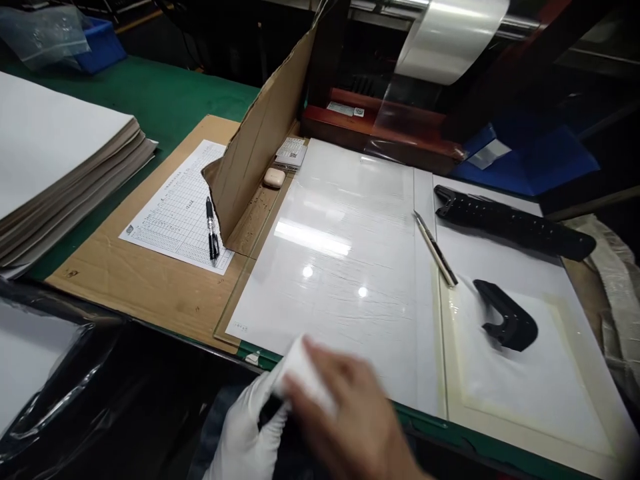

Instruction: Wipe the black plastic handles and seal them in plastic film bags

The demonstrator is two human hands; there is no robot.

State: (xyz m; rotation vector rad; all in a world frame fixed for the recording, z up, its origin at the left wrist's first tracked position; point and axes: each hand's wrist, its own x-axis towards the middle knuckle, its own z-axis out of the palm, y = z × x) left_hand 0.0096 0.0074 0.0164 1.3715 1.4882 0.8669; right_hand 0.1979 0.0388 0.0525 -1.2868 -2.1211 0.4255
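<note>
My left hand (250, 423), in a white glove, is at the near edge of the table, its fingers closed around a small black piece (271, 409). Most of that piece is hidden. Bare and smeared by motion, my right hand (353, 407) presses against the left one. Between its fingers shows a white cloth-like piece (306, 377), too blurred to tell from the glove for certain. Beyond the hands lies a glass sheet (325, 293) over white paper. To the right are a curved black part (510, 320) and a craft knife (435, 250).
A long black perforated part (515, 223) lies at the back right. An upright cardboard sheet (265, 140) stands left of the glass, near a pen (211, 230) on a printed form (175, 213). Film hangs from a roll (453, 40) at the back. A paper stack (60, 153) is far left.
</note>
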